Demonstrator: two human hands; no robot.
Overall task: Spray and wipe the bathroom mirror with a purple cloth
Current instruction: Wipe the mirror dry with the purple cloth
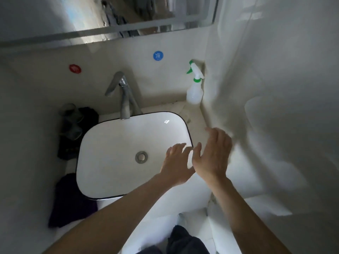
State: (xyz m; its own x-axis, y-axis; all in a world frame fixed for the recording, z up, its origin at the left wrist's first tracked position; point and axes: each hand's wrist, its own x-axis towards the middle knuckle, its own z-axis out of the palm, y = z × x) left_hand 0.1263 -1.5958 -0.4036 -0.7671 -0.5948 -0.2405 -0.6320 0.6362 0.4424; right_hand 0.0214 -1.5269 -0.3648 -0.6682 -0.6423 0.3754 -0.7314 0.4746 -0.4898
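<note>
The bathroom mirror (113, 17) hangs on the wall at the top of the view. A white spray bottle (195, 88) with a green trigger stands in the back right corner of the counter. The purple cloth (71, 200) lies crumpled on the counter at the front left of the basin. My left hand (177, 165) hovers over the basin's right rim, fingers spread and holding nothing. My right hand (214, 154) is just beside it, above the counter, fingers straight and empty. Both hands are well short of the bottle and far from the cloth.
A white basin (102, 143) with a dark rim sits mid-counter, a chrome tap (122, 96) behind it. Dark objects (77, 125) stand on the counter left of the tap. Red and blue stickers mark the back wall. A tiled wall closes the right side.
</note>
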